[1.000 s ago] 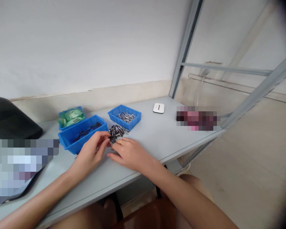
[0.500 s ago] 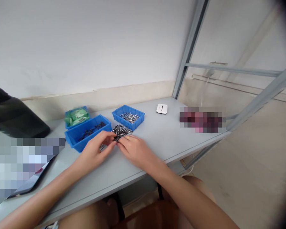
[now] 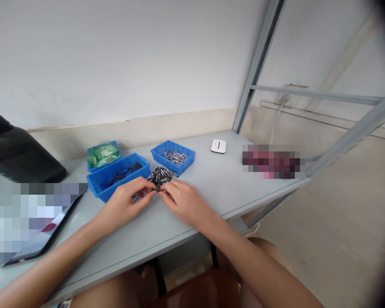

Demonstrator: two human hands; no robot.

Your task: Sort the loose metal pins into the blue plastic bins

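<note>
My left hand (image 3: 128, 199) and my right hand (image 3: 182, 199) meet fingertip to fingertip over the grey table, both in a pinch. Something small and dark shows between the fingertips, too small to name. Just behind the fingers lies a loose pile of small dark and silver metal pins (image 3: 162, 174), partly hidden by both hands. Beside my left hand stands a blue bin (image 3: 98, 193) with thin dark pieces (image 3: 133, 167) in it. Behind the pile, a smaller blue bin (image 3: 188, 163) holds silver metal pins (image 3: 176, 157).
A third blue bin (image 3: 90, 163) with green plastic packaging (image 3: 104, 154) stands at the back left. A dark bottle (image 3: 28, 149) and a blurred-out flat device (image 3: 56, 226) are at far left. A white square box (image 3: 218, 146) sits right, near a metal frame post (image 3: 256, 64).
The fingertips have drawn slightly apart, and the right hand's fingers have shifted a little. The small dark thing between them shows more plainly. The bins and pile look the same.
</note>
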